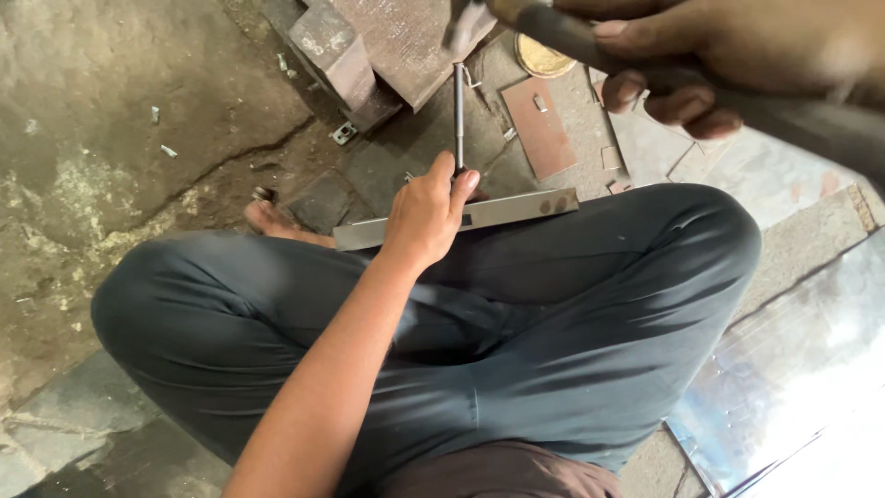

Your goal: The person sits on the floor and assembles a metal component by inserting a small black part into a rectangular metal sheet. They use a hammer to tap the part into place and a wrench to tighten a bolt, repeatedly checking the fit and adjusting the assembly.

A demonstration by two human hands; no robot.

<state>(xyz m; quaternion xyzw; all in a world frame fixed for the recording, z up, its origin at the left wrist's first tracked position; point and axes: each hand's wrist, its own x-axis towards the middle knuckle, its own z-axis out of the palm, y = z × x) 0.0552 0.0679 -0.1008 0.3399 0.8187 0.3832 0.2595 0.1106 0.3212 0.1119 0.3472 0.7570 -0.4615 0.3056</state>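
Your left hand pinches thin metal rod, tip on steel block, w/ flat metal bar across lap. Right hand clenched on hammer handle, raised up.

We see dark slate-blue trousers and a brown shirt hem. We've got a silver-grey metal rod, a dull grey flat bar, a rust-red plate, a brassy yellow disc and a mottled grey-brown floor.
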